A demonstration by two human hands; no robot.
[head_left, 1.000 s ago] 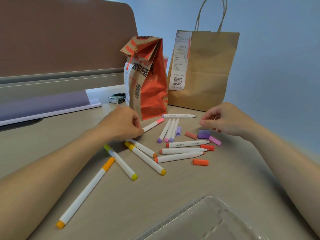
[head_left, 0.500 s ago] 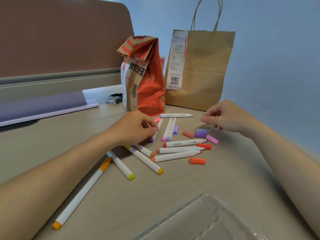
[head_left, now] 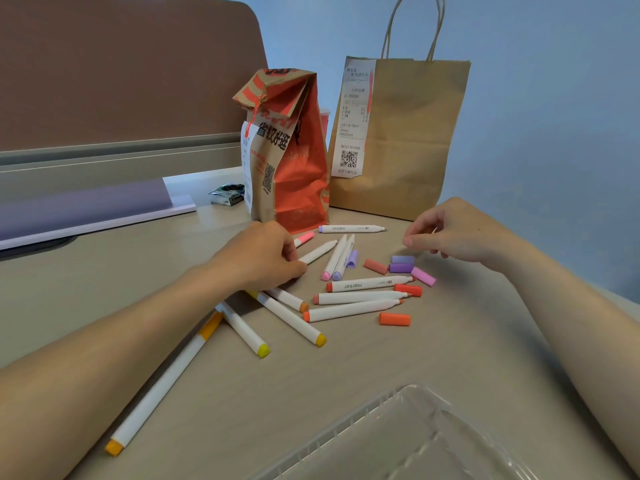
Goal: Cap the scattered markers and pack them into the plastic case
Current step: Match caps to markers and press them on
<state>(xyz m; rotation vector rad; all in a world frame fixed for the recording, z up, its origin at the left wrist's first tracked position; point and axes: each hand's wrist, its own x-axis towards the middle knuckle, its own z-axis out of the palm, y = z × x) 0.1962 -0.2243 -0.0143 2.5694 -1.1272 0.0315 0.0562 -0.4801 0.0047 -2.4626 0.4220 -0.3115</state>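
Several white markers lie scattered on the beige desk (head_left: 467,341). My left hand (head_left: 263,258) pinches the lower end of a white marker (head_left: 318,251) that lies just in front of the red bag; a pink-capped marker (head_left: 304,238) peeks out behind the hand. Three uncapped markers (head_left: 356,297) lie side by side in the middle. Loose caps sit to their right: salmon (head_left: 375,266), purple (head_left: 401,268), pink (head_left: 423,276), red (head_left: 408,290) and orange (head_left: 394,319). My right hand (head_left: 460,233) hovers just above the caps with loosely curled fingers, holding nothing. The clear plastic case (head_left: 398,438) is at the near edge.
A red printed paper bag (head_left: 287,161) and a brown handled bag (head_left: 398,140) stand right behind the markers. Yellow-ended markers (head_left: 291,318) and a long orange-ended one (head_left: 166,379) lie near my left forearm. A purple board (head_left: 86,209) and a small dark packet (head_left: 227,195) sit at the left rear.
My left hand has moved right from the pink-capped marker and taken hold of the neighbouring white marker, turning it slightly. My right hand stays hovering above the caps.
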